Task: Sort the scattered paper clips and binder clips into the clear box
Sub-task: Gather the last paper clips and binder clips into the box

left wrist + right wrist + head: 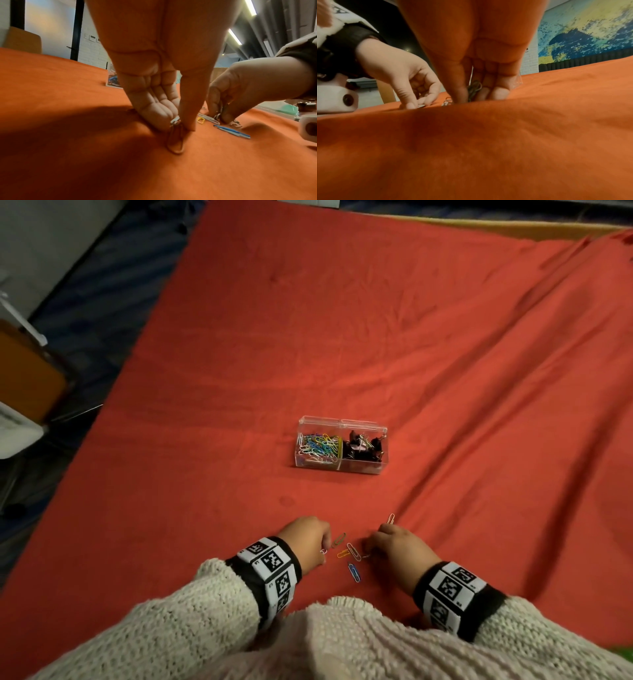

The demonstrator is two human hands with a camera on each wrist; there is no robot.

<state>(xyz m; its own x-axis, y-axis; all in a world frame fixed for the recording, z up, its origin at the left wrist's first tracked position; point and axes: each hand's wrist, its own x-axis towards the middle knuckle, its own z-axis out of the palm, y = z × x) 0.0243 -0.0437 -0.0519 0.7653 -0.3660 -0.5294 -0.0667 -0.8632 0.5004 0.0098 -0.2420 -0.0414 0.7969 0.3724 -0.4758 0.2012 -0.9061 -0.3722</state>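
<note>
The clear box point(363, 469) sits mid-cloth; its left half holds coloured paper clips point(320, 445), its right half black binder clips point(364, 446). Near the front edge, my left hand point(324, 547) pinches a small pale paper clip point(175, 120) between thumb and fingers, over a reddish clip point(175, 143) lying on the cloth. My right hand point(368, 549) has its fingers curled round a few paper clips point(473, 90), fingertips down on the cloth. Between the hands lie a green clip point(339, 540), an orange clip point(342, 553), a pale clip point(354, 551) and a blue clip point(354, 572). A pink clip point(391, 518) lies just beyond the right hand.
A wrinkled red cloth point(342, 337) covers the whole surface, with long folds running on the right. Off the left edge stand an orange chair point(27, 378) and a white object point(13, 433). My knitted sleeves point(205, 618) hang over the front edge.
</note>
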